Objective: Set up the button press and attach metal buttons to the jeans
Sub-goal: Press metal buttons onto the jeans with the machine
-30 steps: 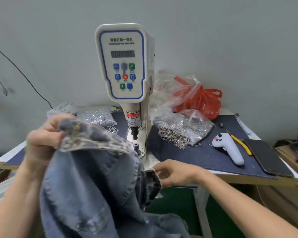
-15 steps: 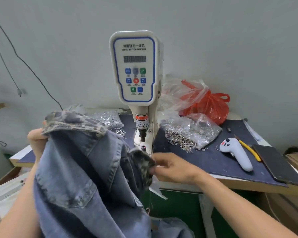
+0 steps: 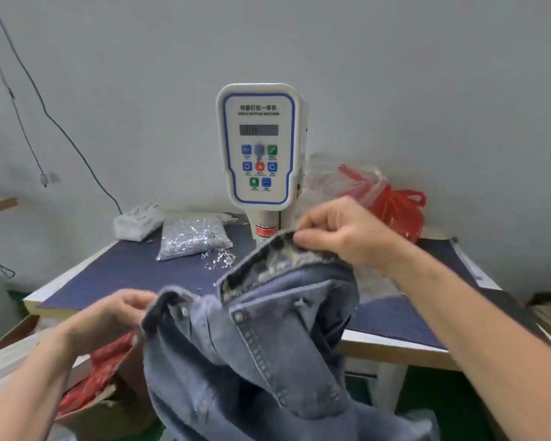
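Blue jeans [image 3: 261,351] hang in front of the table, waistband up. My right hand [image 3: 347,237] pinches the patterned inner waistband high, just before the press. My left hand [image 3: 115,313] grips the waistband's left end lower down. A metal rivet [image 3: 238,316] shows near the pocket corner. The white servo button machine [image 3: 260,144] stands behind the jeans, its punch and die hidden by the cloth and my right hand. A clear bag of silver buttons [image 3: 191,237] lies left of the machine, with loose buttons [image 3: 220,259] spilled beside it.
The table has a dark blue mat [image 3: 115,275]. A red plastic bag [image 3: 404,214] and clear bags sit at the back right. A white packet [image 3: 137,221] lies at the back left. A cardboard box with red material [image 3: 102,377] stands below left. Cables hang on the wall.
My right hand rose with the waistband up in front of the press. My left hand dropped lower and nearer the middle. The camera view shifted left, so the tools at right are out of sight.
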Tool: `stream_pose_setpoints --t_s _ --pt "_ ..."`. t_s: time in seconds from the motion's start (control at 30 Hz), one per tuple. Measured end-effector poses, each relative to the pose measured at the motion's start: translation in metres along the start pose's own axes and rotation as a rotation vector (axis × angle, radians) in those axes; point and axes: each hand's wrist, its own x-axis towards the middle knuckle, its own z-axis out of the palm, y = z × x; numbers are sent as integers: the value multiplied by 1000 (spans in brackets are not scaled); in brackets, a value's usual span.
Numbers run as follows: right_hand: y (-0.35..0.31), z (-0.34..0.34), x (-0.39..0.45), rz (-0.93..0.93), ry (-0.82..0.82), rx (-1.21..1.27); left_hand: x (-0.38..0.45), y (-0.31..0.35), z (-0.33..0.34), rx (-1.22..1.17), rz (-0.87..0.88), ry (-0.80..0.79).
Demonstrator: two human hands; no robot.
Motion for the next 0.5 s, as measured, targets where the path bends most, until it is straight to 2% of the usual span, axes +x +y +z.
stream_pose_setpoints --t_s 0.07,0.13,0.17,0.27,0.3,0.4,0.5 --pt "5 16 -2 70 -74 -89 -2 6 9 305 -182 33" --pt "3 33 0 106 -126 -226 2 29 36 398 -90 136" --pt "2 43 2 106 -139 -288 5 40 52 360 -4 179" --pt "-8 60 9 28 -108 -367 12 63 110 301 109 129" --pt "-13 62 12 -12 -84 -379 16 63 128 319 132 188" --pt "-23 62 16 -134 -3 -391 26 63 155 280 271 520" --pt "-19 55 16 -344 133 -259 24 69 149 89 436 669"
